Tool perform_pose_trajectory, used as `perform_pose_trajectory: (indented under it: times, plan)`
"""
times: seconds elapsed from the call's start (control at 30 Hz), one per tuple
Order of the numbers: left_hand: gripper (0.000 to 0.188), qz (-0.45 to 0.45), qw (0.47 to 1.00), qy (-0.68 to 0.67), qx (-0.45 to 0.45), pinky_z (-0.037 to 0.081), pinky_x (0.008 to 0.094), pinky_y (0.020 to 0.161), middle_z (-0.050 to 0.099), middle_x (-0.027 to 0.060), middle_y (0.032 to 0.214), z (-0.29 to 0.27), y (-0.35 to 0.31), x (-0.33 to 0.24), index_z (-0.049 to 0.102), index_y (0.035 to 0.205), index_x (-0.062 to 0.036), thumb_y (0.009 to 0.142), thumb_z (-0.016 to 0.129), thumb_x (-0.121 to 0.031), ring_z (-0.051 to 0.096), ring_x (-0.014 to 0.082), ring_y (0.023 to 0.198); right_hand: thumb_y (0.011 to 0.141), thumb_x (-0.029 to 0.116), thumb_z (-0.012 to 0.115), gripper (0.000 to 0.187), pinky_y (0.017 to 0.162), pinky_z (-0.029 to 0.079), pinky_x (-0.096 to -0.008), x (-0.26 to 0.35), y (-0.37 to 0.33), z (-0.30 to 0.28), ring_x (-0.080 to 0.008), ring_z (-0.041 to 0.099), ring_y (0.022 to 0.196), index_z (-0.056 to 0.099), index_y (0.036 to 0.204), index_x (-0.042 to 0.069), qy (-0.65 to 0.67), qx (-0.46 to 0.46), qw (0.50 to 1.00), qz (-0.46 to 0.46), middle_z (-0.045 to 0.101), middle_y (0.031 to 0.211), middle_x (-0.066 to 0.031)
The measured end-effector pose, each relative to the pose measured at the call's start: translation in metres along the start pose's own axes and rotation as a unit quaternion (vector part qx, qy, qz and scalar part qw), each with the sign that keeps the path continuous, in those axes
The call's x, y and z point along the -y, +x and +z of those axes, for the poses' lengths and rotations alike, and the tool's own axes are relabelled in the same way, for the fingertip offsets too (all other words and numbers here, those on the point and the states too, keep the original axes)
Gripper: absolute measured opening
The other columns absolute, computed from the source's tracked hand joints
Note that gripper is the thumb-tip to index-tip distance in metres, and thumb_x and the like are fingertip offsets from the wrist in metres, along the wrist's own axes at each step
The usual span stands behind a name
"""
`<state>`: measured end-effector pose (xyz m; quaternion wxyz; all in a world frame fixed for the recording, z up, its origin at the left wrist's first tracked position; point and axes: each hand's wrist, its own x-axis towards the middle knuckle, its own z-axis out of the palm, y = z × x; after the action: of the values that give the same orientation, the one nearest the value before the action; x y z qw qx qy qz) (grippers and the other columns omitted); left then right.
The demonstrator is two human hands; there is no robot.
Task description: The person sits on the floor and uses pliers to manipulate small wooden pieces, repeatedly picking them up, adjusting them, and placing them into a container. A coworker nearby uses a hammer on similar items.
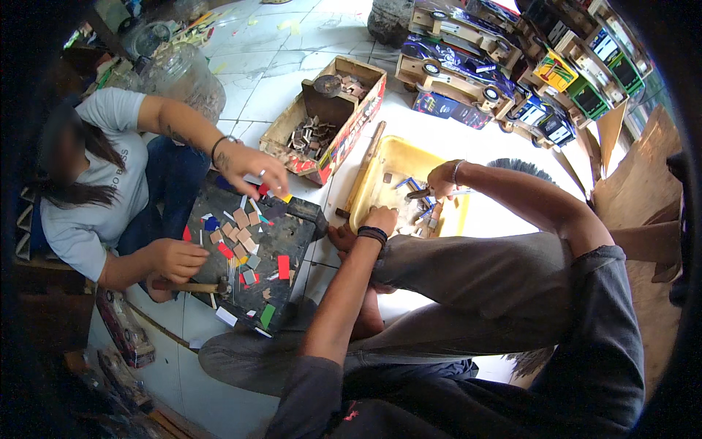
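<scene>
My right hand (442, 180), with a thin bracelet at the wrist, is closed around a hammer (419, 194), its dark head over a yellow plastic tray (359, 199). My left hand (382, 219), below a dark wristband, reaches over the tray's near left side. Its fingers are bent together, and what they hold is hidden. Inside the tray, a blue-edged piece (423, 212) lies under the hammer head, among small wooden bits (436, 215).
Left, a co-worker's hands are over a dark board (292, 238) with coloured pieces and another hammer (194, 287). A wooden box (376, 91) of small parts stands beyond. Toy trucks (468, 62) are stacked far right. A brush (521, 167) lies beside my right forearm.
</scene>
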<state>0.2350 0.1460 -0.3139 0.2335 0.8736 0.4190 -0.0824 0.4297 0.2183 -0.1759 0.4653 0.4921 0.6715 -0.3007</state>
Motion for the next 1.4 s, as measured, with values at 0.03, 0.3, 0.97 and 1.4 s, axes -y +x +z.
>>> perform_pose_trajectory:
  times: [0.03,0.3,0.97,1.4]
  plan:
    - [0.031,-0.005,1.0,-0.024,0.017,0.056,0.0456,0.091,0.072,0.0204,0.107,0.0,0.0,0.003,0.068,0.113,-0.01,0.082,0.073,-0.013,0.07,0.0363,0.106,0.091,0.025,0.063,0.027,0.062,0.058,-0.0348,-0.002,0.001,-0.003,-0.021,0.072,0.076,0.076,0.101,0.002,-0.024,-0.002,1.0,0.0,0.078,0.091,-0.007]
    - [0.024,0.009,0.999,-0.041,0.027,0.057,0.0469,0.09,0.075,0.0211,0.105,-0.006,-0.002,0.005,0.076,0.104,-0.0066,0.088,0.064,-0.021,0.074,0.0347,0.1,0.088,0.023,0.067,0.023,0.067,0.059,-0.0343,-0.002,-0.005,-0.005,-0.0185,0.071,0.079,0.077,0.102,0.009,-0.006,-0.015,1.0,-0.021,0.077,0.09,-0.0046]
    - [0.025,0.013,0.957,-0.237,-0.169,0.058,0.0401,0.081,0.074,0.0195,0.099,-0.051,-0.037,0.003,0.073,0.114,-0.0042,0.09,0.07,-0.011,0.072,0.0341,0.095,0.095,0.033,0.063,0.035,0.081,0.056,-0.0401,-0.002,-0.013,-0.028,-0.0232,0.072,0.095,0.069,0.116,0.006,-0.024,-0.09,0.994,-0.059,0.078,0.099,-0.007]
    - [0.033,0.035,0.625,-0.756,-0.194,0.061,0.0307,0.09,0.061,0.0112,0.123,-0.057,-0.078,0.009,0.05,0.133,0.0067,0.107,0.055,-0.012,0.071,0.0208,0.104,0.098,0.034,0.06,0.031,0.079,0.056,-0.0423,-0.005,-0.015,-0.042,-0.024,0.072,0.088,0.069,0.109,0.007,-0.045,-0.142,0.986,-0.08,0.077,0.095,-0.0077]
